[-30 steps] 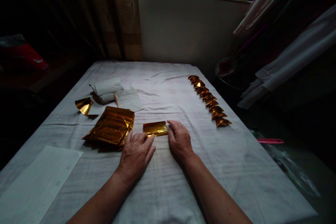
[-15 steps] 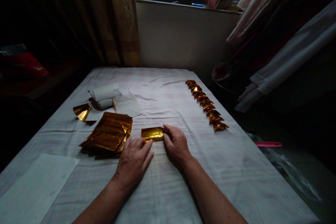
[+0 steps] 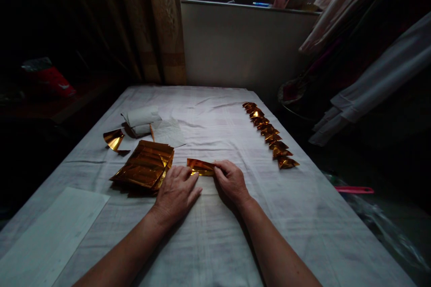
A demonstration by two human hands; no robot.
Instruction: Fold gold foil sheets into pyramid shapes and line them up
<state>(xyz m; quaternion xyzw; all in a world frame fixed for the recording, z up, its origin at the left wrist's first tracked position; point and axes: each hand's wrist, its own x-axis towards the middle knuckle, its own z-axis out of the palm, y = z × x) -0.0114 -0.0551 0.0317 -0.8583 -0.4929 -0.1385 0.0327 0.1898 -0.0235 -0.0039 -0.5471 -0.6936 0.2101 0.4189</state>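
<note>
A narrow folded strip of gold foil paper lies on the cloth in front of me. The fingertips of my left hand rest on its left end, with the thumb held apart from it. At the other end, my right hand pinches the strip between thumb and fingers. Beside my left hand is a stack of flat gold foil sheets, whose near right corner is partly hidden by that hand. Several folded gold foil pieces form a slanting row along the right side.
The table wears a pale cloth. Crumpled wrapping paper and a curled gold scrap lie beyond the stack. A white sheet is at the near left. Hanging clothes and a pink handle are off the right edge.
The foil has gone from a wider shiny rectangle to a narrower strip, its near edge turned up. Both hands stay at its ends. The whole view has shifted slightly.
</note>
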